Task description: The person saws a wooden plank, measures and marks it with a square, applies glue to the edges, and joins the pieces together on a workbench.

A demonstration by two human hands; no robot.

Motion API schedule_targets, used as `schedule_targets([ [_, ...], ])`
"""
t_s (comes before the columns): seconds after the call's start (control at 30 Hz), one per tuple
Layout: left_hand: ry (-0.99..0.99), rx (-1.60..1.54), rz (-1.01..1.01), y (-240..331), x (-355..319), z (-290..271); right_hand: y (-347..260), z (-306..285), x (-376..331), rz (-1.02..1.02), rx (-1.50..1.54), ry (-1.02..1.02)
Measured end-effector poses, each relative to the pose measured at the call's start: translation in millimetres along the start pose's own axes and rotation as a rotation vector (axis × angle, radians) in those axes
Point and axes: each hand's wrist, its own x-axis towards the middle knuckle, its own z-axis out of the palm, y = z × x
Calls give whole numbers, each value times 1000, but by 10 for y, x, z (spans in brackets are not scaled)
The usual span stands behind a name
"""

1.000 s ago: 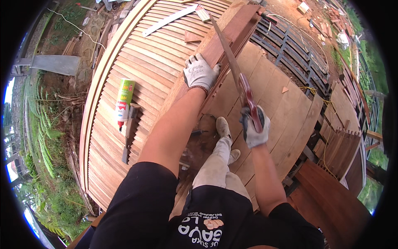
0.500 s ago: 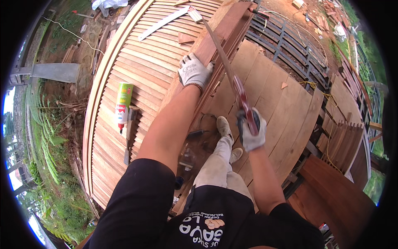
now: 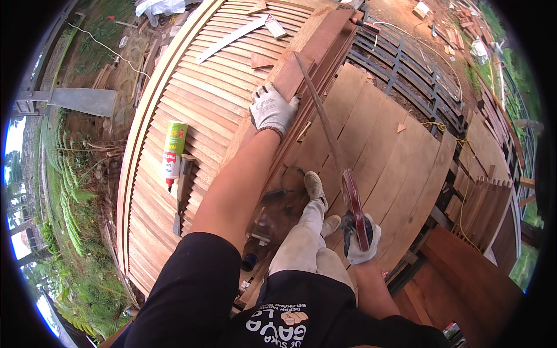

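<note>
My right hand [image 3: 364, 240], in a grey and black glove, is wrapped round the dark red handle of a handsaw [image 3: 354, 206]. The saw's long blade slants up and left, and its tip lies over a reddish-brown wooden board [image 3: 297, 78]. Over that same board my gloved left hand [image 3: 272, 108] is clamped, thumb along the right edge and fingers across the top. Beneath it lies a slatted wooden panel [image 3: 194, 95]. To the left, on the slats, rest a green, white and red glue bottle [image 3: 174, 152] and a chisel [image 3: 183, 191].
A metal square [image 3: 235, 39] and small wood offcuts [image 3: 261, 60] lie on the panel beyond my left hand. A clamp [image 3: 365, 25] sits at the board's far end. Planks [image 3: 400, 151] form a platform on the right, beside a dark metal grating [image 3: 400, 64]. Ferns grow at left.
My right hand has drawn the saw back toward me and slightly right, so its tip has come nearer along the board. My left hand stays on the board.
</note>
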Motion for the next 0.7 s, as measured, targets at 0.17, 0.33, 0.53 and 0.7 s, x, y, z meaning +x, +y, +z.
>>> schedule_targets([
  [0.17,10,-18,22,17,3,-5,-225,341,753,-234,-25,26],
  [0.33,16,36,-5,-50,-82,46,27,40,-138,-72,-172,-18],
  [0.53,0,-28,2,5,-56,9,-109,265,520,-143,-33,13],
  [0.7,45,-13,-5,-68,-54,91,153,-128,-329,-247,-213,-79],
])
